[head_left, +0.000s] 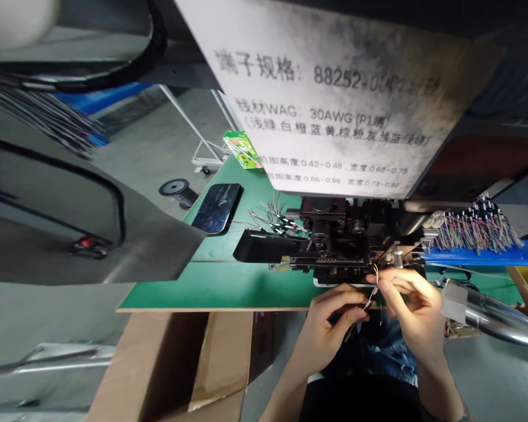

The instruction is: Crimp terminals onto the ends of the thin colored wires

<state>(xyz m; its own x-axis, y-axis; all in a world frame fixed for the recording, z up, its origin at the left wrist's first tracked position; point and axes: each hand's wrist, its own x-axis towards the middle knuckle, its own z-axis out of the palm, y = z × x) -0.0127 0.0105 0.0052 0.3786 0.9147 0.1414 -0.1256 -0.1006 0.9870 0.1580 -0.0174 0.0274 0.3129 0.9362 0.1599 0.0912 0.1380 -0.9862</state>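
Observation:
Both hands meet at the front of a dark crimping machine (334, 234), just off the table's near edge. My left hand (334, 316) pinches a thin wire bundle (369, 302) from below, with finger and thumb closed on it. Above and to its right, my right hand (407, 299) pinches the thin wires (376, 272), a yellow one among them, near the machine's tooling. A small white piece shows on the bundle between the two hands. The lower end of the bundle is hidden behind my left fingers.
A phone (217, 208) and loose wires with black connectors (286, 223) lie on the green table (176, 296). At right, a blue tray (488, 257) carries many wire harnesses. A metal tube (501, 316) juts in beside my right hand. An open cardboard box (224, 357) stands below.

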